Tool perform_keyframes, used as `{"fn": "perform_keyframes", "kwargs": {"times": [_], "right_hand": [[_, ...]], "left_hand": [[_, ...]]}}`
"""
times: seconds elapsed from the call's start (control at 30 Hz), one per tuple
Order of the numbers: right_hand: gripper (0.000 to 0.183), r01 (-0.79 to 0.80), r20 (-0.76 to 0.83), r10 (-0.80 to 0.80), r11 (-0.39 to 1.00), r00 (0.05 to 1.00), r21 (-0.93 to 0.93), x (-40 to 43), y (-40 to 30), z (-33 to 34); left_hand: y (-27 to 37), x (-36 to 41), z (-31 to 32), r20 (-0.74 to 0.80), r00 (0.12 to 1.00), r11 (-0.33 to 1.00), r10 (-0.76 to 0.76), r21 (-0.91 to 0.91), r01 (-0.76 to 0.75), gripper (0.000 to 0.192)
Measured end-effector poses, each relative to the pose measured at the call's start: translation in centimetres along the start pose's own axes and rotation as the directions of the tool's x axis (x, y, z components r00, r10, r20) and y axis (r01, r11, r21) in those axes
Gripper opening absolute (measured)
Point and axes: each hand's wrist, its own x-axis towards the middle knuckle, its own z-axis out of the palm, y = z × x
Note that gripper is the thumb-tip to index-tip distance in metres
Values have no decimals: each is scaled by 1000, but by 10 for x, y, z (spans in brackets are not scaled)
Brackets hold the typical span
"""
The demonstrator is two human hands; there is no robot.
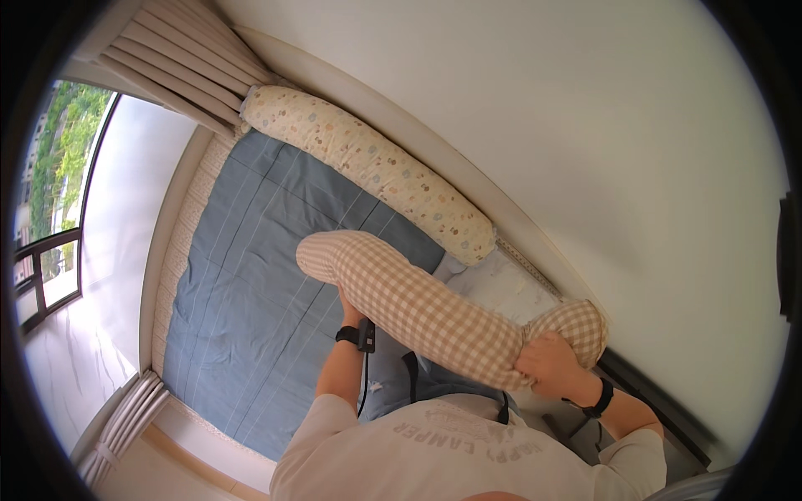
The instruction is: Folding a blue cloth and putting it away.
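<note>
A long bolster pillow in brown and cream gingham [426, 300] hangs across the front of me, above a bed. My right hand [551, 366] grips its cloth near the right end, where the bolster bends. Against its underside, left of the middle, lies my left hand [349, 308], mostly hidden behind the bolster, so its fingers do not show. Blue-grey bedding with thin lines [250, 269] covers the bed beneath. Along the wall side rests a second bolster, cream with a small print [376, 166].
A pale wall [532, 125] rises along the bed's far side. Pleated curtains [182, 62] hang at the upper left, with a tied curtain [125, 426] at the lower left. Between them is a window [62, 163]. A whitish marbled cloth [501, 285] lies beside the printed bolster's near end.
</note>
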Motion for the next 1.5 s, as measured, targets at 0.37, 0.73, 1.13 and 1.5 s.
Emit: {"fn": "perform_keyframes", "kwargs": {"times": [0.37, 0.73, 1.13, 1.5], "right_hand": [[27, -526, -564, 621, 777, 545, 346, 68, 139, 85], [44, -325, -231, 376, 917, 897, 230, 251, 168, 202], [74, -633, -588, 551, 769, 592, 83, 336, 272, 202], [57, -375, 95, 366, 855, 926, 358, 406, 257, 363]], "left_hand": [[133, 58, 104, 317, 937, 870, 147, 408, -275, 54], [53, 70, -1, 303, 936, -25, -178, 950, -312, 54], [6, 25, -131, 172, 977, -311, -122, 929, -202, 63], [16, 32, -135, 105, 994, -102, -28, 989, -107, 62]]}}
